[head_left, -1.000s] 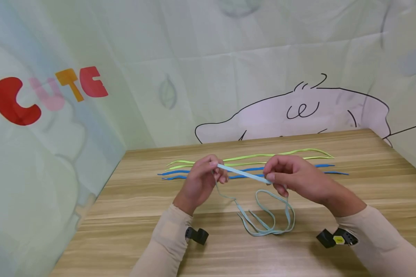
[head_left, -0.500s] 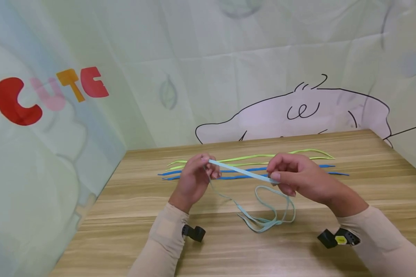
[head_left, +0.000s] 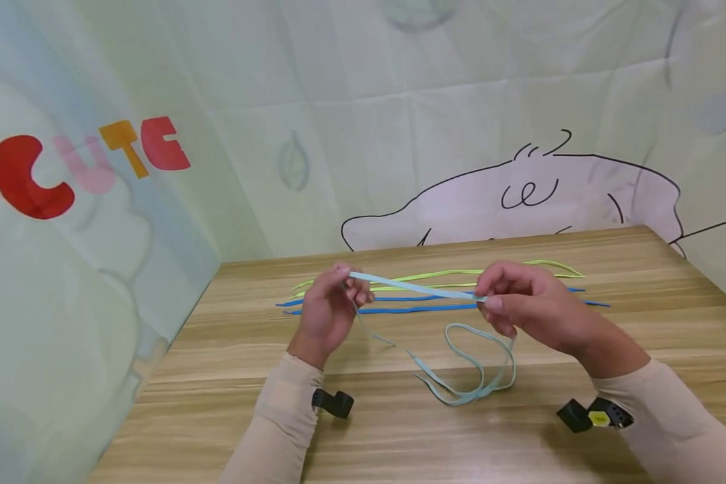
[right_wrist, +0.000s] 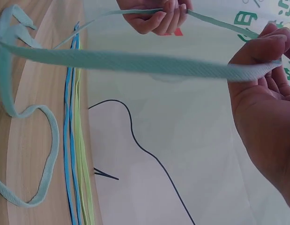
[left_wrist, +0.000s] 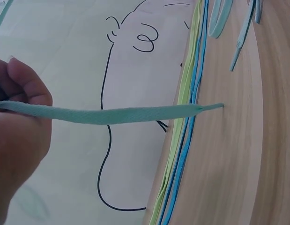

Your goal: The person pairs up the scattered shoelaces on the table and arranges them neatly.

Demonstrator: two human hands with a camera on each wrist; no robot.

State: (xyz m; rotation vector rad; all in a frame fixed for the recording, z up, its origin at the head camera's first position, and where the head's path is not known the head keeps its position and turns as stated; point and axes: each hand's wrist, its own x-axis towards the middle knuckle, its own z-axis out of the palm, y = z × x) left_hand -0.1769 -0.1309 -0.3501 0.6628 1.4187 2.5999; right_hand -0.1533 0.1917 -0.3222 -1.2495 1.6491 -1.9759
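Note:
A light teal shoelace [head_left: 414, 287] is stretched between both hands above the table. My left hand [head_left: 329, 309] pinches it near one end, and a tipped end hangs below that hand; the left wrist view shows this tail [left_wrist: 135, 115]. My right hand [head_left: 535, 306] pinches the lace between thumb and fingers, its thumb [right_wrist: 266, 49] on the lace in the right wrist view. From the right hand the rest drops into a loose loop [head_left: 480, 366] on the wood. Behind the hands lie two blue shoelaces [head_left: 417, 310] and yellow-green lace strands [head_left: 441, 274], laid out roughly straight from side to side.
The wooden table [head_left: 218, 403] ends at a printed cloth backdrop [head_left: 314, 168] along the back and left. Small black devices sit at the left wrist [head_left: 334, 403] and right wrist [head_left: 593, 415], over beige sleeves.
My left hand has moved left and slightly up, and my right hand a little right, so the stretched span is longer. The hanging tail shifted left with the left hand.

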